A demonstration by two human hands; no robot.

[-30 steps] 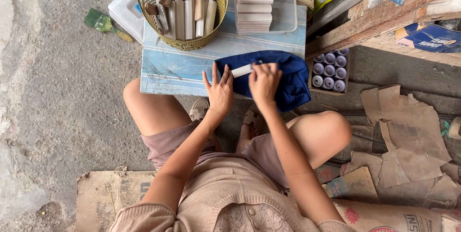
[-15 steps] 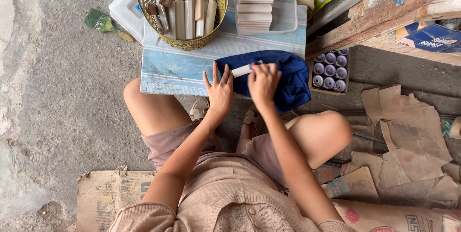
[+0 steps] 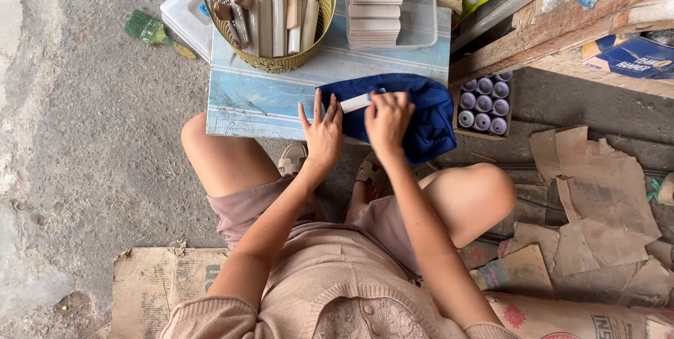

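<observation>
- Left hand (image 3: 323, 132): fingers spread, palm flat on the left end of the blue cloth (image 3: 414, 118) at the near edge of the marbled board (image 3: 260, 97); pressing down, not gripping.
- Right hand (image 3: 386, 118): fingers closed around the right part of a pale bar (image 3: 354, 103), which lies on the cloth with its left end exposed between the two hands.
- Yellow mesh basket (image 3: 270, 65), far left corner of the board: filled with pale and brown bars standing on end.
- Clear plastic tub (image 3: 421, 20), far right corner: four pale bars stacked flat, with space left.
- Progress, as a judgement: one bar is being wiped; a few are in the tub, and most of the stock remains in the basket.
- Tray of small round cans (image 3: 483, 104): on the ground just beside the board's right edge.
</observation>
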